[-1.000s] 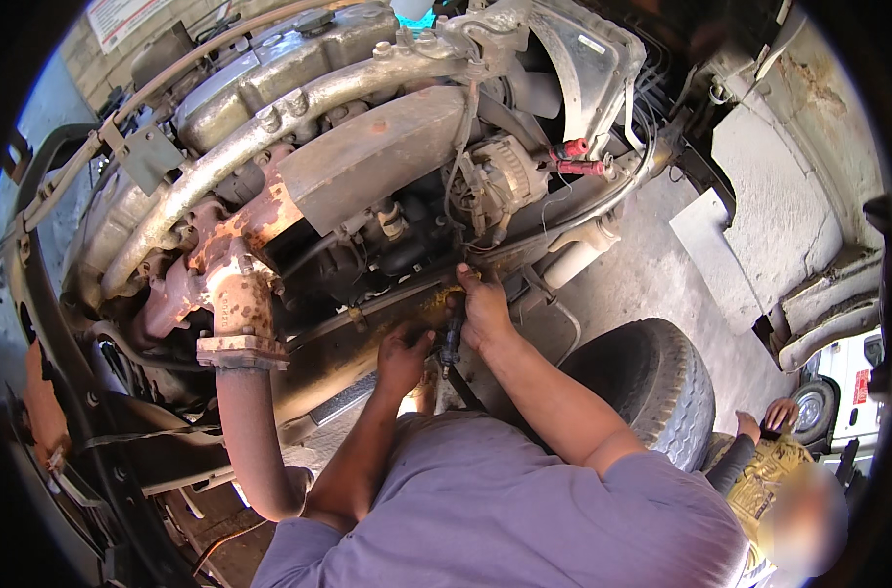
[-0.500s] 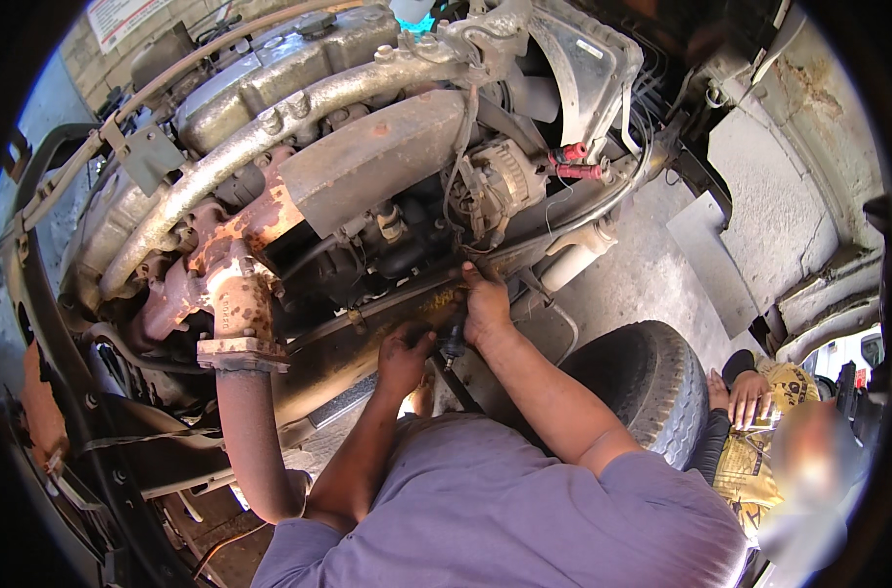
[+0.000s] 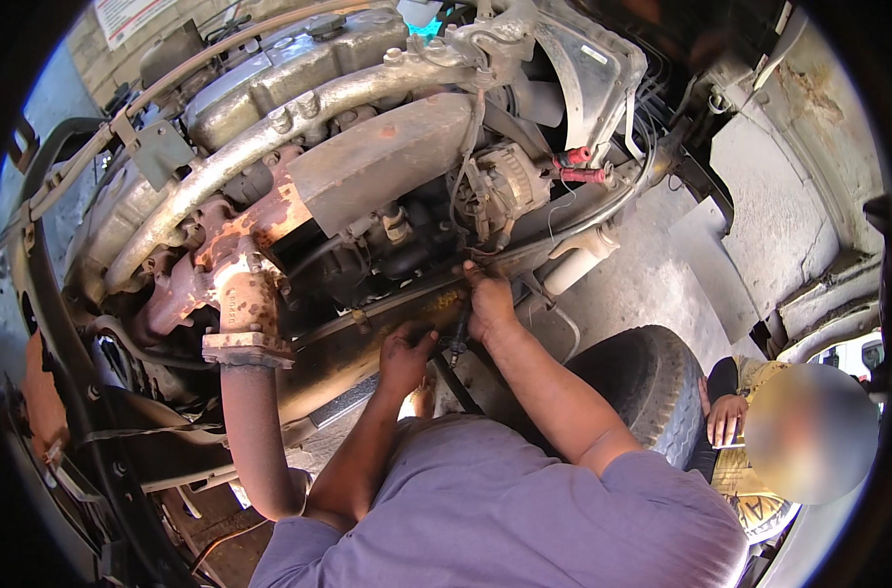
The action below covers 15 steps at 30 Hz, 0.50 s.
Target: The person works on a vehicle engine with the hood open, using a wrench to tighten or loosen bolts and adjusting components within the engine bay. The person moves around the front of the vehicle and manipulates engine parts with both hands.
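My right hand (image 3: 489,304) is wrapped round a dark, narrow, rod-like part (image 3: 457,339), whose lower end points down toward my body. Its thumb lies against the top edge of the long frame rail (image 3: 353,345). Just left of it, my left hand (image 3: 404,359) is curled in front of the rail, thumb raised toward the dark part but seemingly apart from it. Whatever those left fingers close on is hidden. Above both hands sits the engine, with a round alternator (image 3: 509,186) and a rusty exhaust manifold (image 3: 245,294) leading into a brown pipe (image 3: 258,431).
A large tyre (image 3: 651,382) stands right of my right forearm. Beyond it is a person in yellow (image 3: 735,480), one hand (image 3: 727,419) near the tyre. Two red clamp-like pieces (image 3: 578,167) lie by the alternator. A white cylinder (image 3: 568,269) sits below the rail.
The view has shifted slightly. More of the dark part shows beside my right palm. My left hand has barely moved. At the right, the person in yellow has shifted the head and one hand.
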Each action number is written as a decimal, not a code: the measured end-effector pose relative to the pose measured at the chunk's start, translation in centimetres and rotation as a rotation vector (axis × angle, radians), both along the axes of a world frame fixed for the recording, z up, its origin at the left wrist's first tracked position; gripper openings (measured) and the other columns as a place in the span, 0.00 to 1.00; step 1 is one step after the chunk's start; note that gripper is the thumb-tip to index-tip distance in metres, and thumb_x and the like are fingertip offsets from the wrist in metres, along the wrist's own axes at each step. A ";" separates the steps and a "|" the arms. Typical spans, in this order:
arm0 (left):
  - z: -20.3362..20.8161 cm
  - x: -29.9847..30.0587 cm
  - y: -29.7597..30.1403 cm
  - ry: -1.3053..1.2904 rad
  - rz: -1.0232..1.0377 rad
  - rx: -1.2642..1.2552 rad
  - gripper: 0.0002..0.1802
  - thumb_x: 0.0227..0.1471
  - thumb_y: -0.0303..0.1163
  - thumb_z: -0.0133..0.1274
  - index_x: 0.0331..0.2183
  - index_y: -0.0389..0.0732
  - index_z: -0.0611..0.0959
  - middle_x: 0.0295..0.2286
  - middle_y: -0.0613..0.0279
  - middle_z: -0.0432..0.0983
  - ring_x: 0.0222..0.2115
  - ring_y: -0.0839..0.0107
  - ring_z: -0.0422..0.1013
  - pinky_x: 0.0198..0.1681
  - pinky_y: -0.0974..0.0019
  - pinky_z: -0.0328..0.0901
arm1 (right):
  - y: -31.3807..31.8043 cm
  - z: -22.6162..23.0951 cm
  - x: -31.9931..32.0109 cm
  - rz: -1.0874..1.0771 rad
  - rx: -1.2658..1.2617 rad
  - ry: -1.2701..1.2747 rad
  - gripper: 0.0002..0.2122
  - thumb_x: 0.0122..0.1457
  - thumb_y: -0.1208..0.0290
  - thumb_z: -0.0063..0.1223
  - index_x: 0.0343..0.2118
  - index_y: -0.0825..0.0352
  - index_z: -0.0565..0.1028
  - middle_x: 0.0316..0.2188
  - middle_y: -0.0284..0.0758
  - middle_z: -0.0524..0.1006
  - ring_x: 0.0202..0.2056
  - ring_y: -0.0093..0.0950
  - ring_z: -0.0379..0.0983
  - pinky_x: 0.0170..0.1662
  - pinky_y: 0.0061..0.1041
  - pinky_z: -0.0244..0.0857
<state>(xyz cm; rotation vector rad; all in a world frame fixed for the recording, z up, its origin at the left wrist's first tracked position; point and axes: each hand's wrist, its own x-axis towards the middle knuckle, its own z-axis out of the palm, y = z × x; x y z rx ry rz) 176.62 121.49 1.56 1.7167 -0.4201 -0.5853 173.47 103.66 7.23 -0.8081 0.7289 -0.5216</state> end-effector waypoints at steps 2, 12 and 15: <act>0.2 0.0 0.1 0.009 -0.001 -0.008 0.12 0.60 0.30 0.64 0.43 0.33 0.87 0.36 0.55 0.86 0.36 0.71 0.78 0.42 0.64 0.72 | -0.3 -0.3 0.1 -0.005 -0.025 0.019 0.11 0.68 0.68 0.59 0.51 0.57 0.75 0.37 0.28 0.81 0.28 0.23 0.68 0.30 0.29 0.66; -0.6 0.2 0.0 0.029 0.002 -0.027 0.14 0.60 0.31 0.64 0.45 0.34 0.87 0.37 0.55 0.86 0.38 0.69 0.80 0.45 0.64 0.72 | -1.6 -0.8 -0.1 -0.041 -0.009 0.021 0.08 0.67 0.73 0.59 0.48 0.63 0.78 0.34 0.31 0.83 0.30 0.25 0.74 0.34 0.27 0.68; -0.9 0.2 -0.1 0.033 -0.005 -0.030 0.15 0.60 0.32 0.64 0.46 0.34 0.87 0.38 0.54 0.86 0.39 0.67 0.81 0.46 0.63 0.73 | -1.6 -0.6 -0.1 -0.034 0.004 0.028 0.08 0.67 0.73 0.59 0.47 0.62 0.78 0.34 0.31 0.83 0.28 0.24 0.71 0.32 0.27 0.67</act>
